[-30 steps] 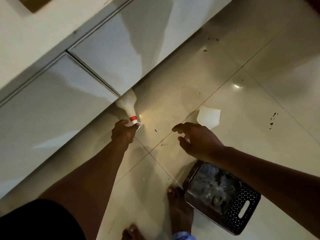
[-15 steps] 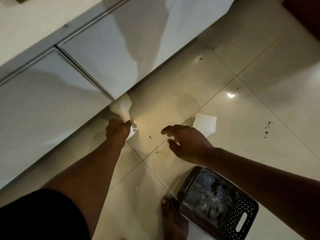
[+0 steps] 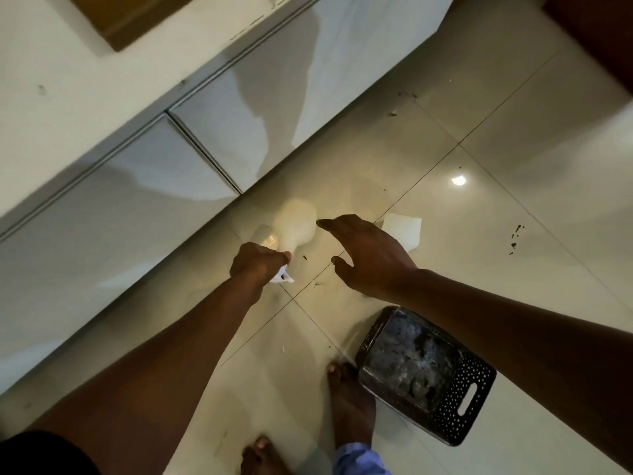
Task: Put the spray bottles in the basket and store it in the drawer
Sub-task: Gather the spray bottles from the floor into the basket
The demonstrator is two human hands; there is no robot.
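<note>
A whitish spray bottle (image 3: 297, 223) hangs just above the floor tiles, its body blurred, held by its neck and white trigger head in my left hand (image 3: 257, 265). To its right my right hand (image 3: 368, 256) hovers with fingers spread, holding nothing. Behind that hand a second white bottle (image 3: 402, 229) stands on the floor, partly hidden. The dark perforated basket (image 3: 463, 402) with a slot handle sits on the floor at the lower right, under my right forearm.
White glossy drawer fronts (image 3: 120, 241) run diagonally across the left, their base close to the held bottle. My bare feet (image 3: 349, 402) stand just left of the basket. Dark specks (image 3: 513, 236) dot the tiles on the right.
My left hand has lifted the spray bottle away from the drawer base and swung it to the right. My right hand has opened wider and edged towards the bottle.
</note>
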